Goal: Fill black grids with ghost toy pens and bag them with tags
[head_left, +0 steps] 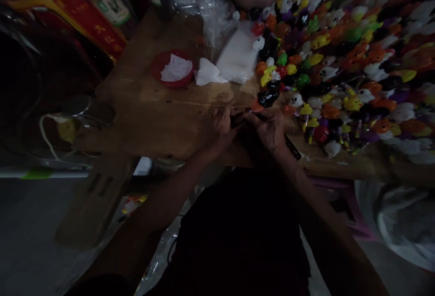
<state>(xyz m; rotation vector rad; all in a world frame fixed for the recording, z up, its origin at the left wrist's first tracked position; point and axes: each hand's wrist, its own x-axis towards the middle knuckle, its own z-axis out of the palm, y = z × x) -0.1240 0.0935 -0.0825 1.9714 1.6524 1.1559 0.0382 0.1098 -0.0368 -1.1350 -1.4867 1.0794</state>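
The view is dim. My left hand [222, 126] is closed at the front edge of the wooden table, its fingertips bent toward my right hand. Close beside it, my right hand [270, 130] is closed too, thumb and fingers pinched together. Whatever lies between the fingertips is small and dark, and I cannot make it out. Just beyond the right fingers sits an orange piece [257, 105], and behind that a shiny black toy figure [270, 94]. A dark, thin rod-like object [292, 148] sticks out from under my right wrist.
A big heap of small plastic toy figures [340, 74] covers the table's right side. Behind my hands are a red bowl [158, 76] of paper slips [176, 68], a crumpled white tissue [209, 73] and clear plastic bags [238, 55]. A metal-topped object [76, 105] stands left.
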